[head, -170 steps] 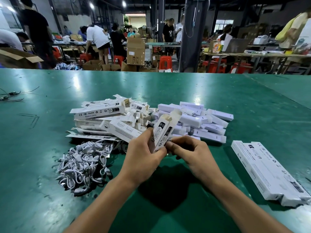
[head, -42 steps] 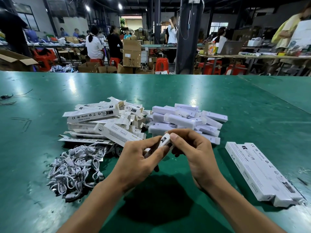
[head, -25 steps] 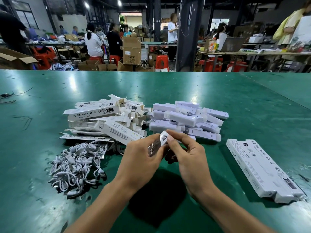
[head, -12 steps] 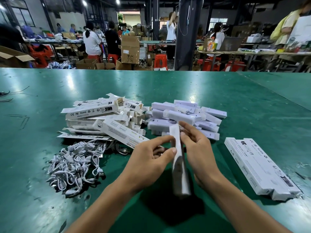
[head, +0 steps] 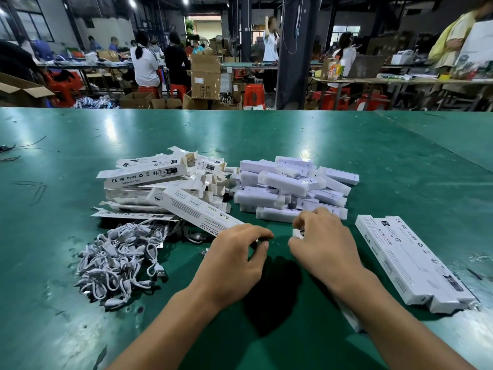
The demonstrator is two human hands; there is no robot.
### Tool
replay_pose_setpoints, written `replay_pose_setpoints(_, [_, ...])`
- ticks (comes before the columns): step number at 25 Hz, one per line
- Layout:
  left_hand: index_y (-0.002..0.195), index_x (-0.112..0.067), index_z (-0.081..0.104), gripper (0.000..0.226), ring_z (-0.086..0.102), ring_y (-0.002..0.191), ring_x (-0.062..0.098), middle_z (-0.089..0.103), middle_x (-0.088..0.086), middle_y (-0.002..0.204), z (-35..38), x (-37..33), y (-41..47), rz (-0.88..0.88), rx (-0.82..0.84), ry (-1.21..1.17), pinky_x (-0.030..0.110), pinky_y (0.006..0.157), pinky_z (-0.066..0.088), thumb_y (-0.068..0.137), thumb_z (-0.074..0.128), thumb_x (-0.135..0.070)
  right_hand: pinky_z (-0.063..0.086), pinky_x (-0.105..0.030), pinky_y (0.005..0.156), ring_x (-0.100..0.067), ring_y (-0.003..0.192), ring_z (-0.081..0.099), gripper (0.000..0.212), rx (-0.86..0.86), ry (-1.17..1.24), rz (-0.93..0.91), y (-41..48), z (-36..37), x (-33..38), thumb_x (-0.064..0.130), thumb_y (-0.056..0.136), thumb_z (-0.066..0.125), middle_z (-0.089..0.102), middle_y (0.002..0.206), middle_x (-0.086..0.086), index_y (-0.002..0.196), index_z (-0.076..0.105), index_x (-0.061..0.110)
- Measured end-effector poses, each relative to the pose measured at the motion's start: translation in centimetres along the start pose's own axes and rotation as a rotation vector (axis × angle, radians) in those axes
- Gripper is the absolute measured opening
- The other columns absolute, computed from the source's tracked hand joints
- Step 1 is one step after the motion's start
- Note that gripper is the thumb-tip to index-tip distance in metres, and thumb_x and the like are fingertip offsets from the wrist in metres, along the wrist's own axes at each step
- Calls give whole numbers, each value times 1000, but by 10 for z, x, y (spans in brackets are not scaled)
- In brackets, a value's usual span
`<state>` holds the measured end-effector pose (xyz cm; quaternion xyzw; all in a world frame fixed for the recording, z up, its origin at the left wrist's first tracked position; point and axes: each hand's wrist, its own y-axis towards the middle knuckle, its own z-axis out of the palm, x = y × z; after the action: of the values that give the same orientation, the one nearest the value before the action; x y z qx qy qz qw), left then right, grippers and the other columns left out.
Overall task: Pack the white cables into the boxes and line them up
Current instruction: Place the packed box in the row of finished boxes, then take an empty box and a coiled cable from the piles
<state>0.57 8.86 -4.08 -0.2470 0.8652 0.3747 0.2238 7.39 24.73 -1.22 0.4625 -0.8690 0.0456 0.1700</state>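
Observation:
A heap of coiled white cables [head: 120, 257] lies at the left on the green table [head: 266, 134]. Behind it is a pile of printed cartons [head: 160, 188], several with open flaps. My right hand [head: 322, 244] grips a white box [head: 296, 233] low over the table. The box's near end shows under my right forearm. A short gap to the left, my left hand [head: 234, 260] hovers with loosely curled fingers and holds nothing I can see. Closed boxes lie side by side in a row [head: 408, 260] at the right.
A pile of plain white inner boxes [head: 288, 188] sits just beyond my hands. Thin wires [head: 16, 150] lie at the table's far left edge. Beyond the table are people, cardboard cartons [head: 205, 76], red stools and a dark pillar [head: 296, 52].
Both hands came down toward the table. The box went from upright between both hands to low under my right hand. My left hand let go of it and moved slightly left.

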Motion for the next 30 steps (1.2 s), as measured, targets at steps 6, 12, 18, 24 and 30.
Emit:
replay_pose_setpoints(6, [91,-16,75,8,61,82,14,71,-7,86,-1,6,1,-74,-97,130,28,77,50,88,70,-11,46,-35,90,-22,109,55,35,-68,24,-211,-7,3,6,11,87,53,58,118,4,115,66,25])
replay_pose_setpoints(12, [80,-25,70,10,61,59,0,64,-16,63,-23,25,12,-427,-310,79,17,64,52,88,69,-19,52,-33,78,-19,92,64,18,-47,212,-195,-10,37,11,28,91,54,67,101,11,100,69,28])
replay_pose_setpoints(18, [77,-25,57,20,60,58,3,63,-10,64,-25,40,12,-596,-335,45,24,55,50,90,70,-34,36,-27,62,-17,80,58,14,-182,247,80,16,23,-26,29,89,59,70,87,14,96,70,33])
replay_pose_setpoints(24, [75,-26,57,24,57,52,-3,62,-11,61,-23,40,12,-606,-325,95,9,48,36,89,71,-39,48,-29,68,-13,77,60,12,-259,328,-30,19,24,-30,31,95,65,72,93,9,102,72,25])
replay_pose_setpoints(30, [76,-21,63,19,64,60,3,67,-6,65,-20,36,13,-532,-298,-36,22,65,54,93,68,-29,44,-15,82,5,84,56,63,29,534,-356,-6,52,14,45,89,74,64,120,18,146,51,30])
